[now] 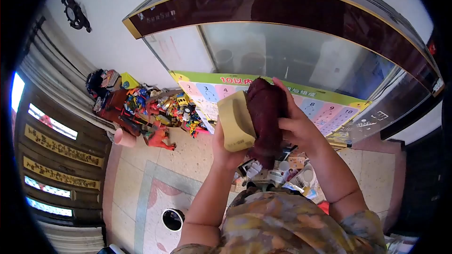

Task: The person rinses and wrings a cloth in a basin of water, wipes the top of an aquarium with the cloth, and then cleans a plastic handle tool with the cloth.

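Note:
A tan, curved-edged block or box (235, 121) is in my left hand (227, 153), whose fingers are mostly hidden behind it. Right beside it, my right hand (296, 124) grips a dark maroon cloth bundle (267, 117), with the thumb on its near side and a finger along its upper right. The bundle touches the right side of the tan object. Both are held up in front of a glass-fronted cabinet (292, 47) and a number poster (325, 108).
Colourful toys (186, 110) are heaped by the wall at the left, near a pink cylinder (125, 138). A round bin (173, 219) stands on the floor. Assorted items, including a white cup (308, 176), lie below my hands.

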Tool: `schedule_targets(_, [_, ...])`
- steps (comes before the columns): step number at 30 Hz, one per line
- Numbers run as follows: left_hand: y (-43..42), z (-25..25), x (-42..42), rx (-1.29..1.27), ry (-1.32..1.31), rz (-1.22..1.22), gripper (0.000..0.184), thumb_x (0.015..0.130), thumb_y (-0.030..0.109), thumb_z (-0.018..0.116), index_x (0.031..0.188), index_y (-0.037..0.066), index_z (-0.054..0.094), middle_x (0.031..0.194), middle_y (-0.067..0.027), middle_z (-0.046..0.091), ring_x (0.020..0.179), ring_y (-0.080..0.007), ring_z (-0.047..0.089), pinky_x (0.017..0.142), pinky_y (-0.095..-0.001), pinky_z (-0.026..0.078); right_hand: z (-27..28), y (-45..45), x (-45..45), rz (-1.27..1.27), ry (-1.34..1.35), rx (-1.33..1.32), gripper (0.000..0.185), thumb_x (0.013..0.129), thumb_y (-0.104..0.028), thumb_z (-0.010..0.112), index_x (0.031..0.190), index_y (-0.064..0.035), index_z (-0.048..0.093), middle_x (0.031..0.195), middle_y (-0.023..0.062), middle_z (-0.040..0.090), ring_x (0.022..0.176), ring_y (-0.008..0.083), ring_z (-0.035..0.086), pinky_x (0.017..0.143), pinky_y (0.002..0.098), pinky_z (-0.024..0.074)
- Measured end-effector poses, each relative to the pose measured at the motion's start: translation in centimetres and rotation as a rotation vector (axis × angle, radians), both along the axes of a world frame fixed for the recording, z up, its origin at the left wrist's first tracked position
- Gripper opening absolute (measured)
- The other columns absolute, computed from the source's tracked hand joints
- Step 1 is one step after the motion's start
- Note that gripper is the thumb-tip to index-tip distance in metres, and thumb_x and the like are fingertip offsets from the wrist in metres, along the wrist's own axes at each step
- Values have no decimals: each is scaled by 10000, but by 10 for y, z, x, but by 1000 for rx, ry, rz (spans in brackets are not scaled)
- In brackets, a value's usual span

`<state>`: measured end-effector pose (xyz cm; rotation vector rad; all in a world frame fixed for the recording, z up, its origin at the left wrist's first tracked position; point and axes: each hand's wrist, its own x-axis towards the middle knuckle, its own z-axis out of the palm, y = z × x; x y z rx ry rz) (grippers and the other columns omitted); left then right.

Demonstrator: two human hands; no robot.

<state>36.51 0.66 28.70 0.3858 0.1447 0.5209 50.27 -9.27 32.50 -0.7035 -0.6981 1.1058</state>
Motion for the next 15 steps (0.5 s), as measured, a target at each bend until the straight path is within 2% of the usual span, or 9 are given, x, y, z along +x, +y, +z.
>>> schedule_targets(3, [1, 1, 2, -18, -33, -46, 441, 899, 391, 288, 1231, 111, 367, 1157, -71, 471, 1036, -224, 479, 862, -373, 398, 1, 2, 0, -102, -84, -60, 796, 650, -10, 573, 1336, -154, 195, 1287, 86, 332, 1145, 212, 387, 935, 329, 351])
schedule_targets(5, [2, 2, 2, -32, -49, -69, 441, 899, 390, 284, 1226, 108, 372, 1137, -84, 485, 1014, -229, 495, 848, -374, 409, 0, 3, 3, -158, -42, -142, 710, 663, -48, 578, 1301, -110, 273, 1216, 84, 415, 1097, 202, 431, 905, 325, 379])
schedule_targets(6, [2, 3, 2, -17, -67, -78, 441, 899, 391, 280, 1219, 104, 376, 1107, -100, 502, 984, -238, 513, 830, -378, 422, -1, 2, 7, -160, -42, -143, 710, 663, -48, 578, 1301, -110, 273, 1216, 84, 415, 1097, 202, 431, 905, 325, 379])
schedule_targets(8, [3, 2, -1, -3, -86, -87, 442, 898, 393, 277, 1212, 100, 380, 1077, -116, 518, 953, -247, 530, 813, -382, 434, -2, -1, 21, -185, -134, -274, 590, 665, -77, 581, 1218, -60, 379, 1102, 77, 501, 1018, 183, 486, 875, 317, 397])
schedule_targets(9, [5, -2, -4, 23, -55, -44, 444, 897, 392, 277, 1208, 93, 380, 1053, -137, 525, 932, -255, 539, 797, -387, 443, 0, -3, 27, -185, -134, -274, 590, 665, -77, 581, 1218, -60, 379, 1102, 77, 501, 1018, 183, 486, 875, 317, 397])
schedule_targets(11, [10, -5, -9, 51, -23, -1, 446, 896, 391, 276, 1204, 87, 379, 1030, -158, 531, 912, -264, 547, 782, -392, 452, 6, -7, 37, -242, -271, -208, 451, 646, -90, 637, 1072, -44, 497, 1001, 62, 563, 909, 174, 537, 845, 312, 400])
schedule_targets(13, [15, -5, -14, 173, -50, -37, 450, 893, 388, 283, 1208, 79, 369, 1026, -181, 525, 914, -275, 546, 777, -396, 457, 16, -10, 36, -253, -285, -221, 478, 631, -92, 647, 1079, -51, 485, 1000, 59, 565, 880, 170, 548, 845, 308, 399])
schedule_targets(15, [15, 0, -13, 167, -41, -28, 459, 890, 391, 288, 1218, 77, 355, 1024, -204, 520, 917, -282, 546, 772, -395, 459, 27, -9, 27, -353, -530, -128, 507, 596, -84, 666, 1068, -64, 480, 1001, 80, 532, 907, 196, 528, 839, 316, 401])
